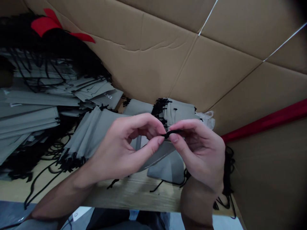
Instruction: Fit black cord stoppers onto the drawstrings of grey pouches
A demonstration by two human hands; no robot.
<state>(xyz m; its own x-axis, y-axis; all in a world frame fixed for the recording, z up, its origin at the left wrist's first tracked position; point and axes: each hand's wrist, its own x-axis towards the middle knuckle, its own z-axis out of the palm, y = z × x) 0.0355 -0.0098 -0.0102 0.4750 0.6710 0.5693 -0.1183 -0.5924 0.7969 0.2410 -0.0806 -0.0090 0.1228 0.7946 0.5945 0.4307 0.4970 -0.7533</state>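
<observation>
My left hand [129, 143] and my right hand [201, 150] meet at the middle of the view, each pinching a short stretch of black cord [170, 133] between thumb and fingers. A grey fabric pouch [159, 156] hangs just below the cord, partly hidden by my hands. Another grey pouch [168, 169] lies flat on the wooden table under them, with a loose black cord end [155, 187] beside it. Whether the pinched cord is tied in a knot I cannot tell.
Tall stacks of grey pouches [35, 99] with black cords fill the left, topped by a black cord bundle with a red strip [45, 25]. More pouches [182, 110] stand behind my hands. Cardboard walls [148, 44] enclose the back and right. The wooden table [134, 195] ends near my body.
</observation>
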